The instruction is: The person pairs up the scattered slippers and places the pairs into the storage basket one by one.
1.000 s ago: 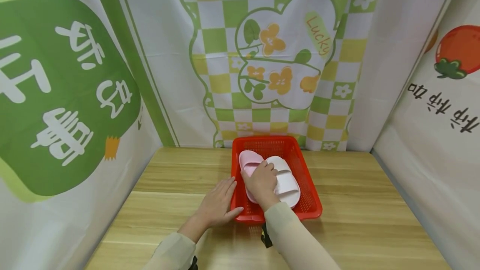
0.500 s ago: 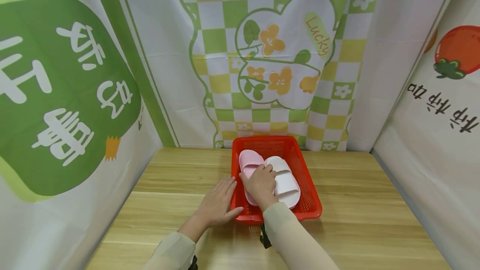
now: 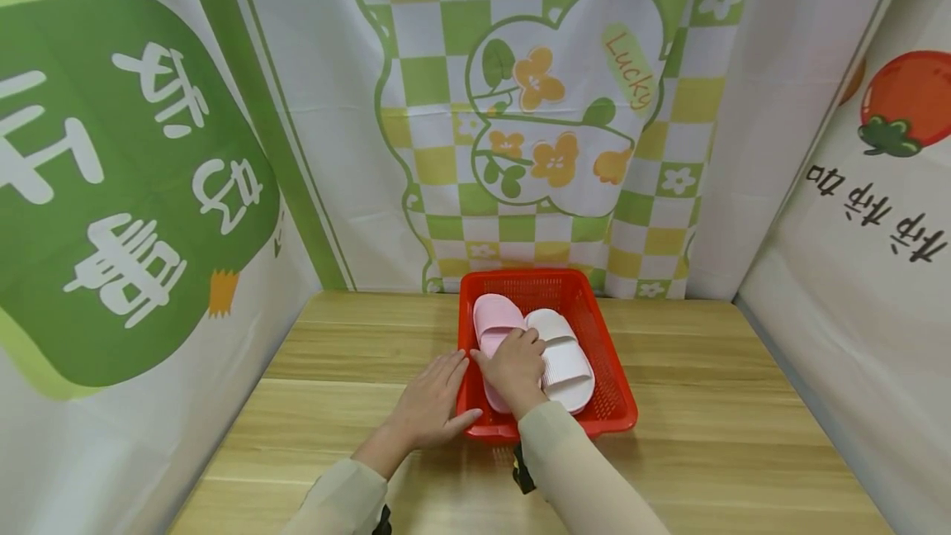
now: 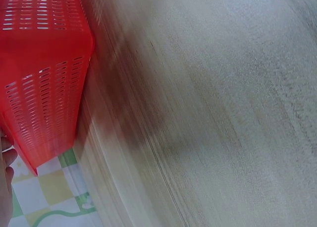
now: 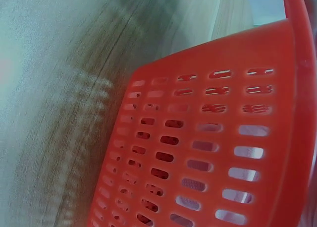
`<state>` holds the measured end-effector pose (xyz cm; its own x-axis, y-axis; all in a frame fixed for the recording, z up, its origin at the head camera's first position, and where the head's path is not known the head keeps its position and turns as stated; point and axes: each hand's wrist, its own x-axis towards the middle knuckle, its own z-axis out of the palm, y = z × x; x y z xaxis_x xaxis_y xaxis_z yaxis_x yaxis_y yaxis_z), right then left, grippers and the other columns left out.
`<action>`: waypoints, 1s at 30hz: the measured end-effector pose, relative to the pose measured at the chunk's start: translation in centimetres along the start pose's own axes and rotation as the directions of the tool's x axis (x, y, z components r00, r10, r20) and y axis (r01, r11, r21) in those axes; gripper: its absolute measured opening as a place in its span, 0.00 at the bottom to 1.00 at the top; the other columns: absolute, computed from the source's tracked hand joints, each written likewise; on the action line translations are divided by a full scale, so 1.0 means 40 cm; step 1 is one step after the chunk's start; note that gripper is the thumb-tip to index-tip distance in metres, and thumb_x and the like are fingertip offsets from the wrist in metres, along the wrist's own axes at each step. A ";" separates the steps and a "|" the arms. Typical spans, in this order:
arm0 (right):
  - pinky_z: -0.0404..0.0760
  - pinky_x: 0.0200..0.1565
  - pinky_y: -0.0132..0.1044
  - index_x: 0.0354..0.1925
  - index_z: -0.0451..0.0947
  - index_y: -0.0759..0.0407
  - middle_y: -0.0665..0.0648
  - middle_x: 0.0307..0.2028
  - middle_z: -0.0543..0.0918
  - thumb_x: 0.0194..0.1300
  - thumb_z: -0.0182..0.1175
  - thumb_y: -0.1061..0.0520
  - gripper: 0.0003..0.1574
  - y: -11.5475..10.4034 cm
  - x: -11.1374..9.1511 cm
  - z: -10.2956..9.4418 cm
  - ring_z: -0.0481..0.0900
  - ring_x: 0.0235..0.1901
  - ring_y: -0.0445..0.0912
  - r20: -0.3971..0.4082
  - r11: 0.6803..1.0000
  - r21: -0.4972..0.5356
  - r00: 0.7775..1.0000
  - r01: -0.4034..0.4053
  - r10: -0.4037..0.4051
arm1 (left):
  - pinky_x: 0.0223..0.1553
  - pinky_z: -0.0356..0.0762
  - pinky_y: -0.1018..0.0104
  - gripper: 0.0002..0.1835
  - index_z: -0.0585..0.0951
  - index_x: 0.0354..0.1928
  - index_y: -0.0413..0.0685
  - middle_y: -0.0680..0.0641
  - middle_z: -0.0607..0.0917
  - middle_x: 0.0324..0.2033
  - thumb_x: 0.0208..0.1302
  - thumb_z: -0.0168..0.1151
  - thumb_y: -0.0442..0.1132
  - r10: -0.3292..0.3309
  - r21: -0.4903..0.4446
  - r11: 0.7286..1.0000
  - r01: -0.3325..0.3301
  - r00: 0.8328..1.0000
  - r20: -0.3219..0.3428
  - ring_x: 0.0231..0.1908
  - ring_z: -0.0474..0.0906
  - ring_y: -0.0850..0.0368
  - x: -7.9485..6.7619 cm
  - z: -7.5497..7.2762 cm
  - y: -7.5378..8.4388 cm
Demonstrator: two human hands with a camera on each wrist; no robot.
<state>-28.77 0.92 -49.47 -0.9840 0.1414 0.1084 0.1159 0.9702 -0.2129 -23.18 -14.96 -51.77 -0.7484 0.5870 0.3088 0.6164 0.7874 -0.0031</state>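
A pink slide slipper lies in the left side of a red plastic basket. Beside it on the right is a white slide slipper with a ribbed strap. My right hand holds the pink slipper across its middle, thumb at its left side and bent fingers at its right, next to the white one. The palm hides part of the pink slipper. Straight fingers of my left hand rest along the basket's left rim, with the thumb at the near left corner.
The basket stands on a wood-grain table, close to the printed back curtain. White printed cloths hang at the left and right sides. The right wrist view shows the basket's slotted wall close up.
My right hand has shifted slightly left and toward me, and its thumb has moved outward to the left. More of the pink slipper's strap shows. Left hand and basket stay put.
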 end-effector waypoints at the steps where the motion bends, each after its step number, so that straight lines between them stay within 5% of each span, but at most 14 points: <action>1: 0.80 0.38 0.49 0.56 0.67 0.74 0.69 0.42 0.69 0.52 0.59 0.23 0.60 0.000 0.000 0.001 0.71 0.44 0.62 -0.001 1.000 0.000 1.000 0.001 -0.001 | 0.69 0.51 0.54 0.42 0.64 0.69 0.32 0.36 0.65 0.68 0.66 0.50 0.62 0.000 0.000 1.000 0.000 1.000 0.000 0.69 0.59 0.42 0.000 0.000 0.000; 13: 0.81 0.36 0.47 0.57 0.68 0.74 0.69 0.44 0.69 0.52 0.58 0.23 0.60 0.005 -0.003 0.002 0.70 0.44 0.60 0.008 1.000 0.006 1.000 0.025 -0.026 | 0.69 0.51 0.54 0.43 0.63 0.69 0.32 0.36 0.64 0.69 0.66 0.50 0.62 -0.006 -0.005 1.000 0.006 1.000 -0.007 0.69 0.59 0.43 0.001 0.002 0.001; 22: 0.78 0.41 0.47 0.49 0.71 0.73 0.68 0.39 0.70 0.58 0.61 0.31 0.47 0.012 -0.008 0.009 0.71 0.41 0.59 0.051 0.999 0.012 0.998 0.041 -0.041 | 0.70 0.50 0.55 0.43 0.63 0.70 0.34 0.38 0.64 0.69 0.66 0.48 0.64 -0.043 -0.007 0.999 0.043 0.999 0.027 0.69 0.58 0.44 0.003 0.001 0.004; 30: 0.79 0.42 0.46 0.49 0.71 0.73 0.67 0.39 0.70 0.58 0.62 0.33 0.45 0.018 -0.010 0.007 0.71 0.40 0.58 0.060 0.997 0.020 0.996 0.070 -0.071 | 0.69 0.52 0.54 0.43 0.64 0.69 0.35 0.38 0.64 0.69 0.66 0.47 0.64 -0.044 -0.005 0.999 0.044 0.999 0.023 0.69 0.59 0.43 0.003 0.000 0.003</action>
<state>-28.35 1.52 -49.95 -0.9961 0.0598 0.0648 0.0438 0.9735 -0.2242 -23.20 -14.81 -51.74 -0.7801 0.5564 0.2862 0.5843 0.8114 0.0149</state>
